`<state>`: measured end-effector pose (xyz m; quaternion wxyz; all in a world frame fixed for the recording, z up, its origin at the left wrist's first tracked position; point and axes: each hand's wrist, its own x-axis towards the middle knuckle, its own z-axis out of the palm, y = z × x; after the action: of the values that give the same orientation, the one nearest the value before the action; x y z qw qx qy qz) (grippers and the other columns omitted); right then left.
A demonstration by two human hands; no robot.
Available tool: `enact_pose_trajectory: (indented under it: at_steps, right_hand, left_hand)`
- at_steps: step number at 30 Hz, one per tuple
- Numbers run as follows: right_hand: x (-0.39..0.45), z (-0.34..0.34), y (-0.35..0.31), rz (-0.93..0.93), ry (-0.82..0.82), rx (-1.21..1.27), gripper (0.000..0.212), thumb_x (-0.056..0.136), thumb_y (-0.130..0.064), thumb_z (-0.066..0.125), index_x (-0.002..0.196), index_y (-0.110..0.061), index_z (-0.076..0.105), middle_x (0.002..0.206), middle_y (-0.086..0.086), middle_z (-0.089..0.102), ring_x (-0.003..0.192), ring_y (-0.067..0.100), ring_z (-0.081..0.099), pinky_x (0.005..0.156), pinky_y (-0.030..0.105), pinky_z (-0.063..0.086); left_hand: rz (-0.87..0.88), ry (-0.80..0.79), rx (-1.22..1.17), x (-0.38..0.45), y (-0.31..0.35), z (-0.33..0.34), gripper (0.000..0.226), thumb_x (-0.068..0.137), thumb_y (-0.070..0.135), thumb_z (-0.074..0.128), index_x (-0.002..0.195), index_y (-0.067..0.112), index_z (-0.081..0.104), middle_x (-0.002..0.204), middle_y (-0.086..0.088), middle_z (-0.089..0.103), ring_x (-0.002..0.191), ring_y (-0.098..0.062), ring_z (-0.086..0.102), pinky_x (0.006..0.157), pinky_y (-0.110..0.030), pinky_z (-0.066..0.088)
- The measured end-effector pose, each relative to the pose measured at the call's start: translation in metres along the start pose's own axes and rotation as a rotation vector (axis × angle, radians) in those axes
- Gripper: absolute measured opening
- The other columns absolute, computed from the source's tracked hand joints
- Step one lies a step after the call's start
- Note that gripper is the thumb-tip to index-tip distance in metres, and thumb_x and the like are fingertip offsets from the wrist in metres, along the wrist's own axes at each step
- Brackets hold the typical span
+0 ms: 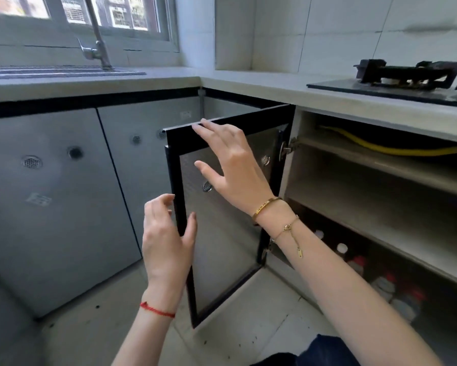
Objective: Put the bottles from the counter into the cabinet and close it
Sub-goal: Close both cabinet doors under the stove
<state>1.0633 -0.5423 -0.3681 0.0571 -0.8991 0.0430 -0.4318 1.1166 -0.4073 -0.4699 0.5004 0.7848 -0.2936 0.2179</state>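
Several bottles [386, 282] stood on the cabinet's [380, 207] bottom shelf. Cabinet door [222, 233] stood open. Right hand [230, 165], fingers spread, touched the door's top edge; left hand [166, 241], loosely open, cupped its free side edge.

Bright window [77, 11] daylight, soft blur, edge distortion

Door [222, 233] with brushed-metal panel in a glossy black frame, dull grey metal fronts [50, 207] left of it, matt pale counter [248, 80] above, shiny chrome tap [95, 48], glossy black glass hob [380, 88], gold metal bangle [265, 207].
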Motion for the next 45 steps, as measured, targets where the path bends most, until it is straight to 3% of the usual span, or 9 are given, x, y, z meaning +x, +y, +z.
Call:
enact_pose_trajectory:
  at_steps: [2,5,11,15,19,24,32,40,45]
  right_hand:
    - [0.008,0.012,-0.007,-0.032,-0.011,-0.015,0.057,0.089,-0.027,0.061,0.142,-0.014,0.044,0.147,0.004,0.045,0.13,0.026,0.04,0.112,0.042,0.034]
    - [0.014,0.023,-0.01,-0.035,-0.021,-0.044,0.058,0.089,-0.027,0.06,0.142,-0.014,0.043,0.149,0.003,0.044,0.132,0.026,0.038,0.112,0.042,0.035]
    - [0.014,0.025,-0.009,-0.019,-0.033,-0.053,0.059,0.089,-0.028,0.059,0.144,-0.018,0.041,0.148,-0.003,0.044,0.132,0.022,0.038,0.111,0.043,0.036]
    - [0.009,0.014,-0.009,-0.038,-0.007,-0.027,0.053,0.091,-0.032,0.056,0.14,-0.017,0.045,0.141,-0.002,0.049,0.13,0.021,0.039,0.11,0.04,0.036]
    - [-0.008,-0.008,-0.004,-0.064,0.033,-0.031,0.05,0.093,-0.037,0.058,0.137,-0.015,0.048,0.138,-0.001,0.051,0.131,0.02,0.039,0.11,0.038,0.035]
    - [-0.038,-0.038,0.004,-0.068,0.117,-0.074,0.052,0.09,-0.037,0.064,0.132,-0.009,0.053,0.135,0.003,0.054,0.129,0.022,0.043,0.111,0.034,0.036]
    - [-0.095,-0.103,0.026,-0.008,0.164,-0.218,0.051,0.091,-0.03,0.063,0.134,-0.005,0.05,0.14,-0.002,0.048,0.13,0.021,0.041,0.111,0.033,0.036]
    - [-0.152,-0.166,0.061,0.142,0.198,-0.333,0.052,0.091,-0.012,0.055,0.14,-0.004,0.042,0.14,0.002,0.043,0.132,0.023,0.039,0.112,0.029,0.035]
    - [-0.179,-0.206,0.089,0.268,0.229,-0.445,0.051,0.095,-0.023,0.05,0.142,-0.005,0.041,0.142,-0.012,0.036,0.135,0.022,0.036,0.112,0.032,0.036]
  left_hand:
    - [-0.032,-0.036,0.035,0.002,-0.009,0.005,0.063,0.084,0.022,0.073,0.136,0.008,0.041,0.127,-0.009,0.051,0.109,-0.028,0.059,0.084,-0.045,0.056]
    - [-0.035,-0.129,0.082,0.006,-0.018,0.01,0.08,0.086,0.023,0.07,0.15,0.005,0.026,0.145,-0.014,0.043,0.13,-0.032,0.048,0.105,-0.043,0.045]
    - [-0.031,-0.199,-0.02,0.009,-0.018,0.015,0.074,0.089,0.02,0.067,0.15,0.005,0.028,0.144,-0.013,0.048,0.135,-0.027,0.044,0.112,-0.037,0.035]
    - [0.013,-0.112,-0.072,0.004,-0.014,0.012,0.051,0.092,0.019,0.062,0.139,0.007,0.045,0.127,-0.009,0.061,0.121,-0.023,0.055,0.104,-0.03,0.04]
    - [0.118,-0.071,-0.161,-0.004,-0.01,0.01,0.033,0.094,0.019,0.061,0.126,0.012,0.056,0.105,0.001,0.064,0.099,-0.016,0.061,0.091,-0.035,0.049]
    - [0.315,-0.188,-0.328,-0.02,-0.006,0.019,0.034,0.095,0.018,0.061,0.128,0.014,0.058,0.096,0.005,0.06,0.091,-0.014,0.058,0.079,-0.038,0.054]
    - [0.478,-0.472,-0.513,-0.054,0.044,0.059,0.059,0.099,0.036,0.049,0.148,0.007,0.035,0.151,-0.002,0.041,0.142,-0.013,0.035,0.116,-0.036,0.035]
    - [0.621,-0.61,-0.466,-0.089,0.102,0.108,0.065,0.101,0.04,0.044,0.155,0.018,0.014,0.164,0.002,0.009,0.152,-0.011,0.009,0.123,-0.032,0.018]
    - [0.676,-0.677,-0.427,-0.107,0.147,0.153,0.066,0.103,0.035,0.042,0.156,0.025,0.004,0.165,0.003,0.0,0.153,-0.014,0.002,0.122,-0.047,0.021]
